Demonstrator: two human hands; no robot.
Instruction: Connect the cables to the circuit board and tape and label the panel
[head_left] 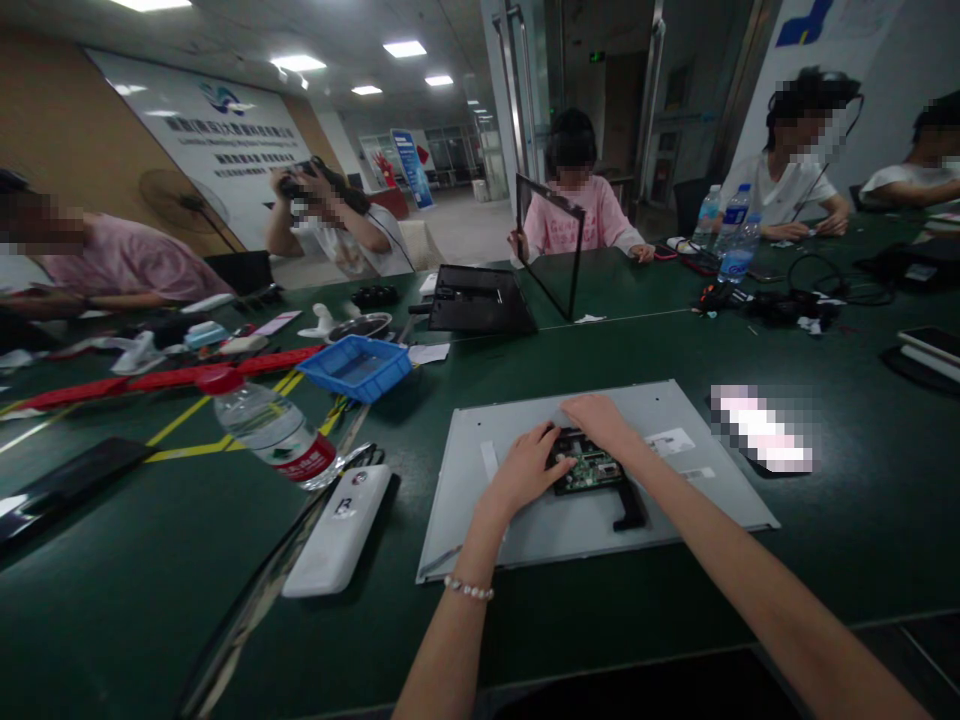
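Crosswise, panel [562, 530], board [600, 470] atop (bracket [630, 508] nearward)

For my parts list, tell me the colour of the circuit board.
The circuit board is green, clearest in the head view.

- Centre: circuit board [592, 474] on panel [525, 535].
- Three o'clock from panel: blurred object [761, 430], just beside.
- Nine o'clock: device [337, 530]; bottle [281, 438] behind it.
- Ten o'clock: tray [379, 382].
- Eleven o'clock, behind panel: housing [480, 310].
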